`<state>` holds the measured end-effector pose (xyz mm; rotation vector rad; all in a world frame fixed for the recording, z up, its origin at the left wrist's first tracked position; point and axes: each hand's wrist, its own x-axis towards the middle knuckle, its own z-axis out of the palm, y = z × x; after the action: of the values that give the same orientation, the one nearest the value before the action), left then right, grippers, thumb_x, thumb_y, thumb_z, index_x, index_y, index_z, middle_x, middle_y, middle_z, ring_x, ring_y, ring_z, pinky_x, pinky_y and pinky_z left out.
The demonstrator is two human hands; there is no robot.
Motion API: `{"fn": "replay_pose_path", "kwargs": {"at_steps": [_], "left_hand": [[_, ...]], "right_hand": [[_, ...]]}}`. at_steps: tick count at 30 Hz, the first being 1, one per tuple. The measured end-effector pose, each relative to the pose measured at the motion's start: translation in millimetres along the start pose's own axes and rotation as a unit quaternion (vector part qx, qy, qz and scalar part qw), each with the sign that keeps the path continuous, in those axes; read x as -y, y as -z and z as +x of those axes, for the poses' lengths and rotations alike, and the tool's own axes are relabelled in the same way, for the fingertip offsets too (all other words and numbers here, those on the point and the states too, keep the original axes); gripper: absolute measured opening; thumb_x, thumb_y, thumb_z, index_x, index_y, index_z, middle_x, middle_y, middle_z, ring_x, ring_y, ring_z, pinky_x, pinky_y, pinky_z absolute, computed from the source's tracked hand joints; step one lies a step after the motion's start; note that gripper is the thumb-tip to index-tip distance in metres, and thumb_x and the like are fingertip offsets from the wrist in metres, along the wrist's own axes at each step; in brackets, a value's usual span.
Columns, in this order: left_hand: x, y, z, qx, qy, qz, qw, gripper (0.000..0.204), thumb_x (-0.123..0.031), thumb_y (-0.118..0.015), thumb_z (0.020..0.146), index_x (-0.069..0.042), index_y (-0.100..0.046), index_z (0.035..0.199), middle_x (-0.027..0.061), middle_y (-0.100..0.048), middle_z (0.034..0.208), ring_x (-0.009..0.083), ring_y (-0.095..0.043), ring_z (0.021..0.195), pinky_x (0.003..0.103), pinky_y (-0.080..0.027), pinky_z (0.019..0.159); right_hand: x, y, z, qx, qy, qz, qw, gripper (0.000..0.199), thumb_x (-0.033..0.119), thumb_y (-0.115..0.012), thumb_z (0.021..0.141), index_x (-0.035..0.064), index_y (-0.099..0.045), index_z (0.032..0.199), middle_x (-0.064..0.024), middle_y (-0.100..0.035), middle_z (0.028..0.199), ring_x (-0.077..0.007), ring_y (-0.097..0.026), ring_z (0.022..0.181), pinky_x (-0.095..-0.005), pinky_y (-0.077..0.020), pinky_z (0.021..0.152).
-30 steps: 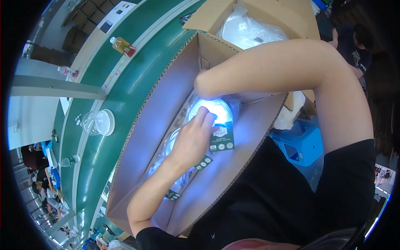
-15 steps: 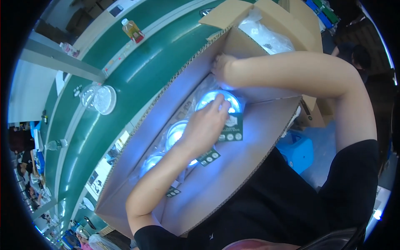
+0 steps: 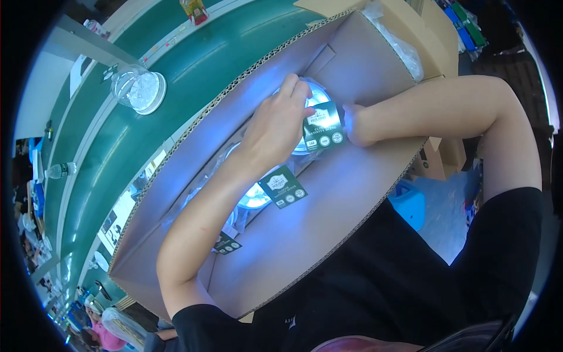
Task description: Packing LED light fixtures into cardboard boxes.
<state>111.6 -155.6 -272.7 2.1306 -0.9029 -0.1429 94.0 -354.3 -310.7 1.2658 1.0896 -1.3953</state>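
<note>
A deep open cardboard box (image 3: 328,188) lies in front of me, with several round, glowing blue-white ornaments in a row, clear plastic wrap around them. The farthest glowing ornament (image 3: 317,92) carries a green hang tag (image 3: 322,126). My left hand (image 3: 280,114) reaches over the row, its fingers closed on this ornament's near left side and the tag's edge. My right hand (image 3: 359,125) is at the ornament's right, beside the tag, with its fingers mostly hidden. Another glowing ornament (image 3: 254,196) with its green tag (image 3: 283,186) sits under my left forearm.
A clear dome on a white round base (image 3: 141,91) stands on the green work surface (image 3: 205,76) beyond the box. Bottles stand farther off. At the right are another open carton (image 3: 437,41) and a blue plastic stool (image 3: 409,205). A person in pink (image 3: 108,337) is at lower left.
My right hand has come out of the box's far corner toward me, beside the farthest ornament. My left hand shifted up and left on it. The tags show more fully, and the view has shifted.
</note>
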Motion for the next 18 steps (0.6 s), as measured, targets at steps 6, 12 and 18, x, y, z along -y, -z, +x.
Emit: {"fn": "replay_pose_path", "kwargs": {"at_steps": [6, 12, 18], "left_hand": [[-6, -15, -5, 0.0, 0.056, -0.004, 0.998, 0.023, -0.011, -0.065, 0.093, 0.001, -0.052, 0.107, 0.021, -0.054, 0.108, 0.0447, -0.062, 0.085, 0.051, -0.05, 0.074], [-19, -18, -24, 0.022, 0.047, -0.009, 0.999, 0.022, -0.01, -0.062, 0.094, 0.004, -0.05, 0.104, 0.0243, -0.051, 0.11, 0.0462, -0.062, 0.085, 0.054, -0.05, 0.07], [-19, -39, -42, 0.013, -0.021, 0.034, 0.999, 0.021, -0.008, -0.063, 0.092, 0.004, -0.05, 0.102, 0.0222, -0.05, 0.107, 0.0414, -0.065, 0.087, 0.049, -0.055, 0.069]], "right_hand": [[-14, -16, 3, -0.116, 0.058, 0.017, 0.991, 0.021, 0.016, -0.071, 0.072, 0.0114, -0.08, 0.091, -0.0128, -0.075, 0.097, -0.0335, -0.071, 0.083, -0.0484, -0.0566, 0.07], [0, -19, -8, -0.165, 0.041, 0.059, 0.984, 0.018, 0.015, -0.071, 0.073, 0.0096, -0.079, 0.088, -0.0143, -0.075, 0.096, -0.0317, -0.071, 0.087, -0.0459, -0.0566, 0.074], [19, -4, -23, -0.052, 0.04, -0.086, 0.994, 0.042, 0.044, -0.051, 0.098, 0.0129, -0.063, 0.124, -0.01, -0.062, 0.129, -0.0191, -0.058, 0.12, -0.0344, -0.0437, 0.104]]}}
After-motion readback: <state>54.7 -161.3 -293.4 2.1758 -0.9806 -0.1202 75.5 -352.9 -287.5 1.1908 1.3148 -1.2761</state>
